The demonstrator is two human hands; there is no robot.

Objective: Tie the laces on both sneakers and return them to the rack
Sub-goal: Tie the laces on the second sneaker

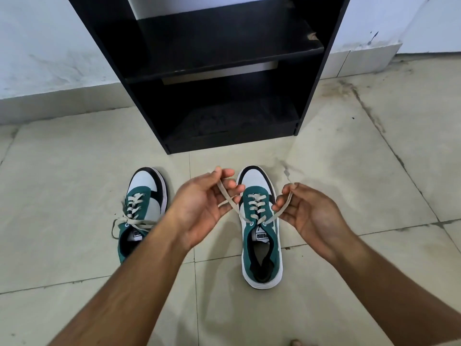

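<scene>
A black rack is standing far — its shelves holding nothing. Near it, two sneakers are sitting on the tiled floor. The left hand and right hand are each pinching one lace end of the right sneaker, held apart.

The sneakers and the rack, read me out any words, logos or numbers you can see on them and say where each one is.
"PUMA", upside down in this view, on the tongue label of the right sneaker.
Left sneaker tongue label: the same kind of label, partly hidden by the lace and arm, unreadable.
Black rack: no text visible.
</scene>
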